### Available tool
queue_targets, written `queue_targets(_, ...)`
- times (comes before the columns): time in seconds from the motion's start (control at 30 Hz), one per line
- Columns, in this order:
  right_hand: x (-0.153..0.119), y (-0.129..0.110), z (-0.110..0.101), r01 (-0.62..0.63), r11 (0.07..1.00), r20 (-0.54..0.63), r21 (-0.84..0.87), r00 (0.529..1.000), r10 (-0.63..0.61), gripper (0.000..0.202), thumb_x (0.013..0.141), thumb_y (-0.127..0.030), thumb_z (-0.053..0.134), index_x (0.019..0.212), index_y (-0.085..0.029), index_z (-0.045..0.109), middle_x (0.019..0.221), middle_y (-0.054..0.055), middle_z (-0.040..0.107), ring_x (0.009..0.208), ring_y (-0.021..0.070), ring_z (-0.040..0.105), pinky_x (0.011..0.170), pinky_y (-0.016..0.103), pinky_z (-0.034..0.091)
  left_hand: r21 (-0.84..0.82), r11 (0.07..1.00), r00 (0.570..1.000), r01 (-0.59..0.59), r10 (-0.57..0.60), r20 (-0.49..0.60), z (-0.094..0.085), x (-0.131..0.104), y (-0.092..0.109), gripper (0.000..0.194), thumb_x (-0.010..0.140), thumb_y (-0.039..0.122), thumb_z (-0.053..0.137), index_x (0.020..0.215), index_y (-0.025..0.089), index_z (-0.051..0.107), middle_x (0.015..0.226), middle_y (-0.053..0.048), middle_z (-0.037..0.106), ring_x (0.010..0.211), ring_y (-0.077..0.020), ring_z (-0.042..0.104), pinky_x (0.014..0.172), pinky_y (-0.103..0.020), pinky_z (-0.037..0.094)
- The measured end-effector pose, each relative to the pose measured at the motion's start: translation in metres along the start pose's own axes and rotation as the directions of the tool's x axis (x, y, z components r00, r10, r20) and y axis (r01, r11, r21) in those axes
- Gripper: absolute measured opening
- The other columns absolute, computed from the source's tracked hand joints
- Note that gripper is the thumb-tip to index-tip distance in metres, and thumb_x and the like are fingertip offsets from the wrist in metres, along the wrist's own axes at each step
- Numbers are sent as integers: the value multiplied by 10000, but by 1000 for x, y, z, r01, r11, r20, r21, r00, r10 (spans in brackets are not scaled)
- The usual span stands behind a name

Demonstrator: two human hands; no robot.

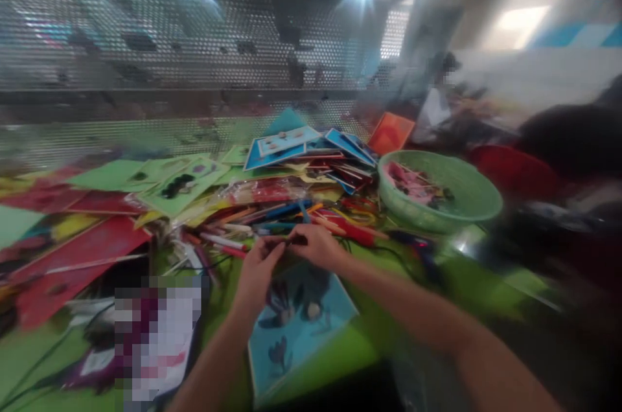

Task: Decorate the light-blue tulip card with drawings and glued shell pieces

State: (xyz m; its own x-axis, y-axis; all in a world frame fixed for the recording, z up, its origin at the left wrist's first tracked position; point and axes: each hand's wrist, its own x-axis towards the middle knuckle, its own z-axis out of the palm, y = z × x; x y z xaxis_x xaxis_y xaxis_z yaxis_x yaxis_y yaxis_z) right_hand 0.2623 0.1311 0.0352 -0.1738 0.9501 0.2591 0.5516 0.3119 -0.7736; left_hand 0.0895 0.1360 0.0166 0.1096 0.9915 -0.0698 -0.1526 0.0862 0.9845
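Observation:
My left hand (265,258) and my right hand (313,245) meet above the far edge of a blue card (315,341). Thumbs and fingers of both are pinched together around something small and dark, too blurred to name. The blue card lies on the green table and bears dark shapes, a small pale round piece and a flower-like figure. Just beyond my hands is a heap of pens and markers (233,237). A red-and-dark tool with a cable, perhaps a glue gun (359,230), rests to the right of my right hand.
A green basin (440,221) with pink pieces stands at right. Blue cards (276,153) are piled at the back, green cards (182,188) and red cards (92,256) at left. Cables cross the green table (350,360). A person (442,101) is in the right background.

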Motion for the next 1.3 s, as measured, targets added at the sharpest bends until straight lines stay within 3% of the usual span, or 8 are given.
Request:
queue_targets(0.4,2,0,-3,35,999,68,-39,997,-32,105,945,-187,690,979,-185,789,870,10,783,812,152,700,710,219,447,20,1000,999,-2,3,-41,-2,1,3,538,519,520,937,837,164,688,768,-6,705,749,-154,611,738,-274,482)
queue_targets(0.67,-3,-7,-3,54,982,65,-183,997,-42,107,994,-249,638,1024,-194,725,987,50,765,892,178,671,763,261,425,-31,999,999,-5,3,-44,-4,0,-2,474,574,459,927,874,171,701,789,1,714,750,-145,627,755,-270,497)
queue_targets(0.93,-6,-11,0,79,940,96,-331,994,-50,195,1011,-265,574,825,-211,590,828,18,636,745,162,538,684,282,329,84,994,997,-74,75,-8,-6,2,-6,378,676,447,852,909,178,723,824,-20,739,796,-176,655,804,-306,512)
queue_targets(1.17,-9,-7,4,50,966,69,-254,997,-34,250,935,-196,537,701,-233,454,683,-17,507,678,155,457,651,288,292,108,988,994,-107,108,0,0,-4,-4,214,720,336,799,858,177,758,831,-43,762,800,-187,674,821,-319,516)
queue_targets(1.3,-10,-2,2,33,989,52,-148,998,-25,250,898,-213,479,672,-244,378,638,-27,434,639,153,421,619,296,270,-9,997,997,-82,82,11,4,-5,-4,178,700,310,807,807,182,744,759,-25,734,727,-165,646,751,-300,510)
